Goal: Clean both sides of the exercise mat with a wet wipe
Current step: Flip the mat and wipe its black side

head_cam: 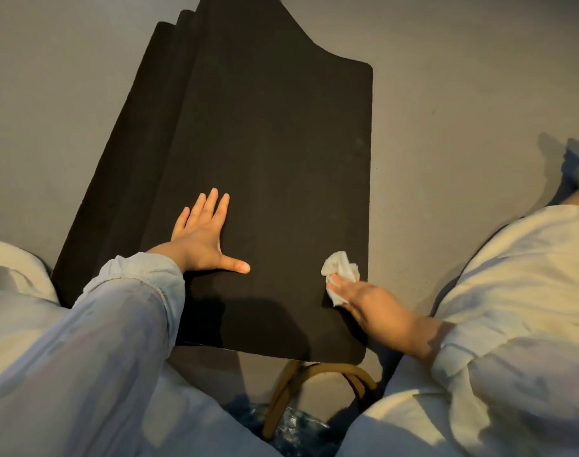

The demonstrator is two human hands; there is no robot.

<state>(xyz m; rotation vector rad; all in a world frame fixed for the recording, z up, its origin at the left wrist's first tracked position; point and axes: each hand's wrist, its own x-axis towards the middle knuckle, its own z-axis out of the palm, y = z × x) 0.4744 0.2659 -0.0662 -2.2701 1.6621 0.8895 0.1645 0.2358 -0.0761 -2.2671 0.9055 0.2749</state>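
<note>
Grey floor (446,127) bears mat (265,143); left hand (202,239) flat on it; right hand (357,298) grips wipe (341,270).

No legible text — seemingly none.

plain grey floor (446,94), black exercise mat (265,143) folded flat on it
</note>
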